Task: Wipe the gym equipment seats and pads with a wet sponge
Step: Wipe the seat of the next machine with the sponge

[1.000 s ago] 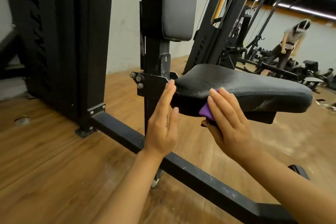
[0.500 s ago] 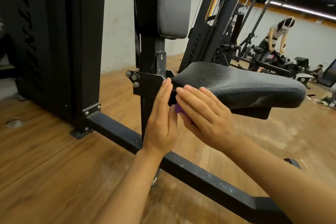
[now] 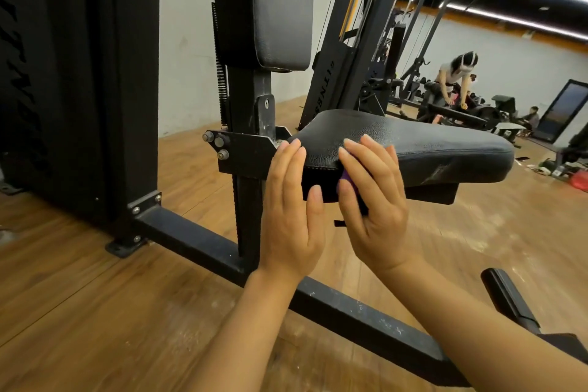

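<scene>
A person's two hands work at the near end of a black padded gym seat (image 3: 397,143), seen from a head-worn camera looking down.

The right hand (image 3: 375,200) lies with fingers straight, pressing a purple sponge (image 3: 346,183) against the seat's side edge; only a sliver of purple shows under the fingers. A second ago the sponge sat further along that edge, half a second ago it was swept in beside the left hand, and now it has drawn slightly back out — a short back-and-forth stroke. The left hand (image 3: 292,200) remains flat and spread against the seat's narrow end, next to the metal bracket (image 3: 245,149), steadying it.

This suggests the side edge is being scrubbed; whether the top has been wiped cannot be told. The upright back pad (image 3: 280,6) above hangs apart from both hands.

Writing: pale block letters run down the black weight-stack cover (image 3: 79,73) at left, cut off by the frame, and "FITNESS" — partly hidden — runs along a slanted post (image 3: 327,86) behind. No other label is legible.
</scene>
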A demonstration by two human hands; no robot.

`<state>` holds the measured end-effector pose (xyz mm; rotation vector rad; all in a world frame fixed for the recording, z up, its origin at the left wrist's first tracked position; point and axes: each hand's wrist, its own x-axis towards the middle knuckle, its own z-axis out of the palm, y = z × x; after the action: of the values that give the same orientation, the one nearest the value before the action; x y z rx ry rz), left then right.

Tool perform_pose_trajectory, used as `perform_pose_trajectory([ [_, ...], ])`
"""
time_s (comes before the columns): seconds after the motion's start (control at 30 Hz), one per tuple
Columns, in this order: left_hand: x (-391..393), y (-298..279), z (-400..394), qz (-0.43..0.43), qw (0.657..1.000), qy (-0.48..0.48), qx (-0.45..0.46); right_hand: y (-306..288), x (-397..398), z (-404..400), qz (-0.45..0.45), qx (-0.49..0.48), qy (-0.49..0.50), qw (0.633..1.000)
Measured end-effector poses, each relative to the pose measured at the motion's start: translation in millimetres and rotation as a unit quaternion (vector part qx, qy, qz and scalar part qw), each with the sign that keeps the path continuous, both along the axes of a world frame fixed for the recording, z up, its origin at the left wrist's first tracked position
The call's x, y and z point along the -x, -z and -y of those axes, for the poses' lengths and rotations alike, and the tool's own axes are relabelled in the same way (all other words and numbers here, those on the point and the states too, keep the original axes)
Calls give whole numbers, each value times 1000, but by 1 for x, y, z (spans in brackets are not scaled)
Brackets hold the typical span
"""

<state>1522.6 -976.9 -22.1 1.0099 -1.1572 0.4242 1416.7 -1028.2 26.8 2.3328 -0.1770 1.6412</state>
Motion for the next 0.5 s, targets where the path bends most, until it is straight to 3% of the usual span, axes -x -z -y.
perform_pose_trajectory([
  [0.13,4,-3,2,5,999,17,30,-1,-5,1,-55,70,-30,996],
  [0.3,-1,-1,1,11,999,11,46,-13,14,23,-170,206,-9,964],
  [0.5,9,-4,7,21,998,-51,35,-2,65,67,-123,156,108,974],
])
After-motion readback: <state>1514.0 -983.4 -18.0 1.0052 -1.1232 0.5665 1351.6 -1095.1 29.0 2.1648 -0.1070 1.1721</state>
